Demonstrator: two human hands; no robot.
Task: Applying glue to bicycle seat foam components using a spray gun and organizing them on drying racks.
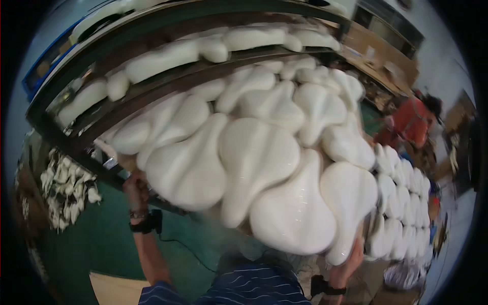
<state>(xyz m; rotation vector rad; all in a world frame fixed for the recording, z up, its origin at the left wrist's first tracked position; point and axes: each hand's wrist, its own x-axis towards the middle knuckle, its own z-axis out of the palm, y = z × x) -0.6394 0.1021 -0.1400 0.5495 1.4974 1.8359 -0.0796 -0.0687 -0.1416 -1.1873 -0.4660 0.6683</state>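
A tray (130,162) packed with glossy white bicycle saddle pads (259,147) spans the middle of the view, in front of a dark rack. My left hand (135,189) is closed around the tray's left edge, its fingers somewhat blurred. At the near right corner my right hand (355,256) grips the tray's edge beside a pad's narrow nose; most of those fingers are hidden beneath. The pads lie close together, some touching, with wide and narrow ends alternating. They cover nearly all of the tray.
The dark rack (38,109) holds another row of white pads (162,61). More pads stand stacked at right (401,203). A heap of white scraps (68,188) lies at left on the green floor (114,249). A person in red (412,122) is at far right.
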